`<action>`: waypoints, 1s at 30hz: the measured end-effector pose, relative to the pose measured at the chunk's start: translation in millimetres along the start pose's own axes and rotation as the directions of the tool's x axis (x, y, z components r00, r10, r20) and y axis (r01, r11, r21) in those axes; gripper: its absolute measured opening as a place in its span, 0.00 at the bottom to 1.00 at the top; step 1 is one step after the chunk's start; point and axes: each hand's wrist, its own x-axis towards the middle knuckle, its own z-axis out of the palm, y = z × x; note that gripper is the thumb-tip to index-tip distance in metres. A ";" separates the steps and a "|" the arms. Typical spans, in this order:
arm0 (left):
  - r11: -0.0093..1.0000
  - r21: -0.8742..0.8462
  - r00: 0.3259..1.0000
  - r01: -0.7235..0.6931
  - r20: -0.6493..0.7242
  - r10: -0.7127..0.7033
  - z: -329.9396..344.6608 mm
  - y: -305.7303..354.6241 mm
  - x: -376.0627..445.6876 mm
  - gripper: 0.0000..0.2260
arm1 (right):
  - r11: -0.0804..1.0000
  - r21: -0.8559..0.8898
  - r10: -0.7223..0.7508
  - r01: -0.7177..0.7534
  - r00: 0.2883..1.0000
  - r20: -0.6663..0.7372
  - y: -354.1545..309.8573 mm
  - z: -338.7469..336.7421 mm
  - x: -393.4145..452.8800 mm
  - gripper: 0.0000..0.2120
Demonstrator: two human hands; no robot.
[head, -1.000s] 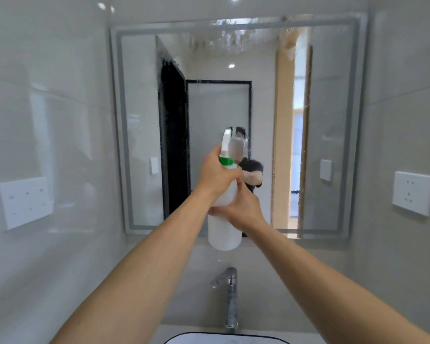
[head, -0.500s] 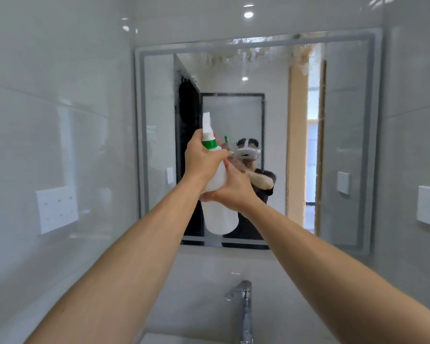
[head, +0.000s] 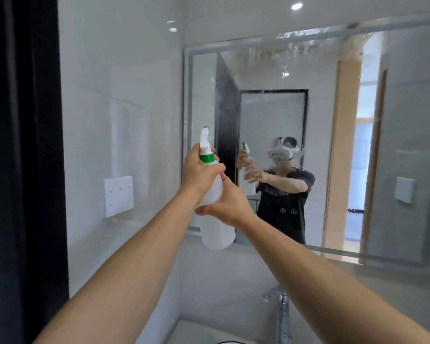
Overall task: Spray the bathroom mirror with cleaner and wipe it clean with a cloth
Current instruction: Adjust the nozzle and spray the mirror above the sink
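Both hands are wrapped round the spray bottle: left hand at the green collar, right hand on the body, before the droplet-streaked mirror.

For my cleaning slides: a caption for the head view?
Both hands hold a spray bottle up toward the wet-streaked bathroom mirror.

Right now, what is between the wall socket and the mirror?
In the head view, only bare glossy wall tile lies between the socket and the mirror frame. The spray bottle, gripped by both hands, hangs in front of that stretch without touching the wall.
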 end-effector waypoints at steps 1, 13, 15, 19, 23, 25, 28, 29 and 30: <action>1.000 -0.007 1.000 0.013 0.003 -0.013 -4.1 -5.9 -1.7 0.18 | 1.000 -0.002 0.009 -0.009 1.000 0.006 1.4 6.1 -2.3 0.43; 0.969 -0.066 0.970 0.237 -0.037 -0.240 -31.3 -93.0 -49.1 0.17 | 0.986 -0.079 0.154 -0.144 0.979 0.134 41.2 69.3 -48.4 0.41; 0.963 -0.070 0.964 0.260 -0.036 -0.263 -34.0 -102.8 -55.9 0.18 | 0.984 -0.102 0.163 -0.148 0.975 0.151 44.9 75.0 -54.5 0.40; 0.954 -0.064 0.955 0.293 -0.036 -0.295 -38.5 -115.2 -66.7 0.20 | 0.974 -0.137 0.202 -0.180 0.964 0.174 53.8 85.4 -62.1 0.42; 0.940 -0.050 0.939 0.337 -0.048 -0.339 -44.3 -128.3 -80.9 0.24 | 0.964 -0.149 0.248 -0.221 0.948 0.201 62.9 95.4 -74.7 0.45; 0.932 -0.050 0.931 0.360 -0.053 -0.362 -46.9 -137.0 -90.3 0.23 | 0.958 -0.160 0.269 -0.238 0.937 0.221 67.1 100.3 -83.8 0.45; 0.912 -0.037 0.911 0.408 -0.056 -0.410 -49.3 -150.8 -105.6 0.20 | 0.942 -0.187 0.321 -0.280 0.914 0.248 74.7 110.3 -97.1 0.44; 0.901 -0.042 0.900 0.431 -0.057 -0.433 -50.0 -156.3 -110.3 0.19 | 0.935 -0.197 0.339 -0.294 0.905 0.258 78.3 114.2 -101.3 0.44; 0.891 -0.051 0.890 0.451 -0.056 -0.453 -50.7 -161.3 -115.2 0.18 | 0.930 -0.205 0.355 -0.307 0.895 0.269 81.6 118.0 -105.5 0.44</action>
